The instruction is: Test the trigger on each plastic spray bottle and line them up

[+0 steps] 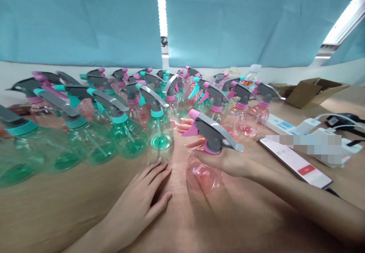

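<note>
A clear pink spray bottle (203,177) with a grey and pink trigger head stands in front of me. My right hand (225,161) reaches round it at the neck, its thumb on the near side and the fingertips showing past the left side. Part of the palm is hidden by the spray head. My left hand (148,196) lies flat on the table to the left of that bottle, fingers stretched and holding nothing. Just beyond its fingertips is a green spray bottle (160,131) with a turquoise collar.
Several green bottles (129,140) line the left side, with more pink and green ones behind. On the right lie a phone (296,163), a white power strip (282,125) with plugged-in chargers, and an open cardboard box (310,93). Blue cloth (228,21) hangs behind.
</note>
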### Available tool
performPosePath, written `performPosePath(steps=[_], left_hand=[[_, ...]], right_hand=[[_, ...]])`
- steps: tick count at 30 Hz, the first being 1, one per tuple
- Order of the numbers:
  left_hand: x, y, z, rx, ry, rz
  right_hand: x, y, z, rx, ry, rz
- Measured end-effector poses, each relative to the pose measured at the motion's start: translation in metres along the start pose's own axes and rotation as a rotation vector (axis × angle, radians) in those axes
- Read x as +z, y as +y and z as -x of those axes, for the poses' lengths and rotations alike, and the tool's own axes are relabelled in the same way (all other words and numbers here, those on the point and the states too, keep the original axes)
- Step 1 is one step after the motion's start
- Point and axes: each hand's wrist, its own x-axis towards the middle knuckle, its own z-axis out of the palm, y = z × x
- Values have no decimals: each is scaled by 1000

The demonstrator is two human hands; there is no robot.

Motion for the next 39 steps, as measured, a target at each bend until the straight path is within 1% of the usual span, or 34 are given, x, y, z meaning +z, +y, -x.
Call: performPosePath(steps=[3, 7, 9, 12, 15, 19, 24, 28, 34, 39], left_hand=[[1, 0, 0, 2, -4, 2], [2, 0, 0, 2, -4, 3], [1, 1, 0, -4, -17, -3], [0, 2, 0, -7, -30, -12], [0, 1, 0, 2, -16, -14], [1, 1, 0, -1, -24, -19], [3, -1, 1, 4, -2, -5], [1, 1, -1, 2, -4, -5], [0, 2, 0, -6, -10, 1], [1, 1, 0, -4, -24, -1]], right_hand=[[0, -3, -1, -3, -10, -23], [1, -4, -2, 32, -32, -41], [0, -5, -2, 18, -21, -44], [0, -6, -1, 20, 3, -3], [0, -5, -1, 40, 10, 41], [0, -5, -1, -4, 5, -5], [-1, -7, -2, -4, -15, -17], [-1, -8, -2, -29, -15, -25], [0, -7, -3, 24, -23, -16], [-3, -4, -5, 16, -19, 7]])
